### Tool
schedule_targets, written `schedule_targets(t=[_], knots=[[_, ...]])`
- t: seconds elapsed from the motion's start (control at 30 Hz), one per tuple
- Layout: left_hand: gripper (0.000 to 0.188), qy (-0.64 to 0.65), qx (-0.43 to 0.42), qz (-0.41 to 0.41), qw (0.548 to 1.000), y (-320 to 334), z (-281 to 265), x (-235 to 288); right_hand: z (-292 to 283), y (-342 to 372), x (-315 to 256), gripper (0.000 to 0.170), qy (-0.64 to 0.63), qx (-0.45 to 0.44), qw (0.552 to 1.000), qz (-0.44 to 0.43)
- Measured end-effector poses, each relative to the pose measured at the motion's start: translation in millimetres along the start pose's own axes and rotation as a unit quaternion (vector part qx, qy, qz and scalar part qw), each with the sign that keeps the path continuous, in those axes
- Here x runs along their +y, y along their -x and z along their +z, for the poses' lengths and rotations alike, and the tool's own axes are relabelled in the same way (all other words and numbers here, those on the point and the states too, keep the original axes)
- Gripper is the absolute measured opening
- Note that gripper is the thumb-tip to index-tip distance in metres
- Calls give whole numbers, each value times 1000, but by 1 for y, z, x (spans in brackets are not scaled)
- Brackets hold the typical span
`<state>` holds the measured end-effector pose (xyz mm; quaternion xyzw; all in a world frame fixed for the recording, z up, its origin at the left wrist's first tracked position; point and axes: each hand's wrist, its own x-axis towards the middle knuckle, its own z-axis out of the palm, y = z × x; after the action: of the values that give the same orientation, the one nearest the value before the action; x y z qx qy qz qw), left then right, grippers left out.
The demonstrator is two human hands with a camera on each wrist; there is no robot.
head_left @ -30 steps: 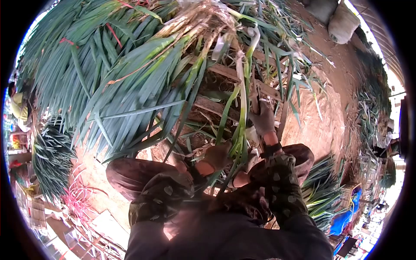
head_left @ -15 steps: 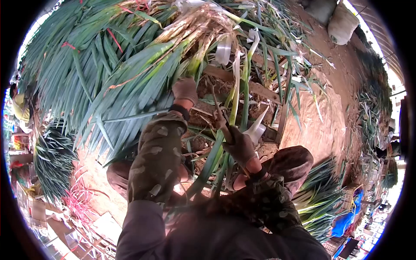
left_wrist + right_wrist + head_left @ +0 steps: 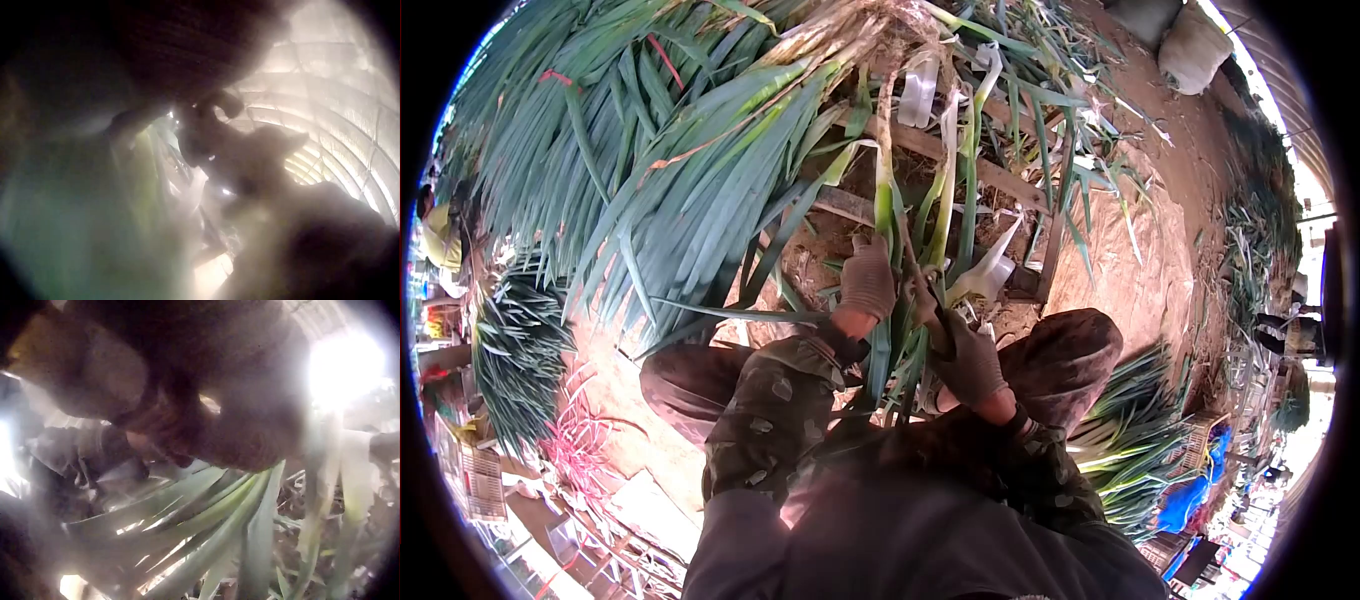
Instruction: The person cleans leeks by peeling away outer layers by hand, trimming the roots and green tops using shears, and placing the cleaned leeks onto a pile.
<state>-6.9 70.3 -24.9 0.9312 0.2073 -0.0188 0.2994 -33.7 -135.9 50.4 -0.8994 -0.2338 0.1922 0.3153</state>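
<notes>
In the head view, the gloved left hand (image 3: 867, 280) grips a green onion stalk (image 3: 884, 205) that stands root end up, its leaves running down between the legs. Just right of it, the gloved right hand (image 3: 970, 365) holds a long, thin brown tool (image 3: 922, 300), whose exact kind I cannot tell; its upper part lies close beside the stalk. The right wrist view shows fanned green leaves (image 3: 244, 519) below the dark, blurred hand. Blur hides most of the left wrist view.
A big heap of green onions (image 3: 670, 190) fills the upper left. Peeled-looking stalks (image 3: 945, 190) lean on a wooden frame (image 3: 1000, 180) ahead. Another bundle (image 3: 1125, 440) lies right of the knee, near a flat brown sheet (image 3: 1130, 250). Red strips (image 3: 585, 440) lie at left.
The left hand reached up to the heap, then came back down with a stalk. From the upper right, the right hand came down and inward with its tool.
</notes>
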Motion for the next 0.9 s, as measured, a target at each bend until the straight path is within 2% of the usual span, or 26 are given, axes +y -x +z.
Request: schedule_targets(t=[0.03, 0.07, 0.17, 0.23, 0.3, 0.4, 0.5, 0.6, 0.67, 0.73, 0.9], knots=[[45, 19, 3, 3, 1000, 6, 4, -6, -4, 5, -1, 50, -9, -14, 1000, 9], [44, 38, 6, 9, 999, 12, 0, -8, -6, 9, -2, 47, 13, -12, 1000, -21], [38, 161, 1, 52, 986, 11, 7, -28, -1, 17, 2, 41, 29, -46, 998, -19], [34, 295, -3, 36, 955, 0, 35, -54, 2, 12, -2, 42, 48, -47, 998, -22], [31, 455, -14, -25, 890, -12, 58, -68, 6, 5, 2, 45, 74, -49, 996, -21], [34, 499, -48, -55, 863, -12, 53, -68, 14, -9, 11, 51, 112, -59, 992, -18], [36, 478, -43, -103, 871, -12, 42, -57, 12, -25, 6, 55, 112, -47, 993, -2], [38, 382, -32, -129, 915, -8, 23, -46, 10, -51, 1, 55, 115, -17, 993, 7], [39, 330, 28, -83, 940, -21, 69, -72, 15, -73, 5, 54, 129, -4, 992, -3], [40, 331, 43, -52, 941, -27, 85, -83, 16, -92, 6, 52, 130, 4, 992, -2], [42, 428, -21, -55, 902, -22, 81, -80, 12, -132, 3, 50, 111, 36, 993, -21]])
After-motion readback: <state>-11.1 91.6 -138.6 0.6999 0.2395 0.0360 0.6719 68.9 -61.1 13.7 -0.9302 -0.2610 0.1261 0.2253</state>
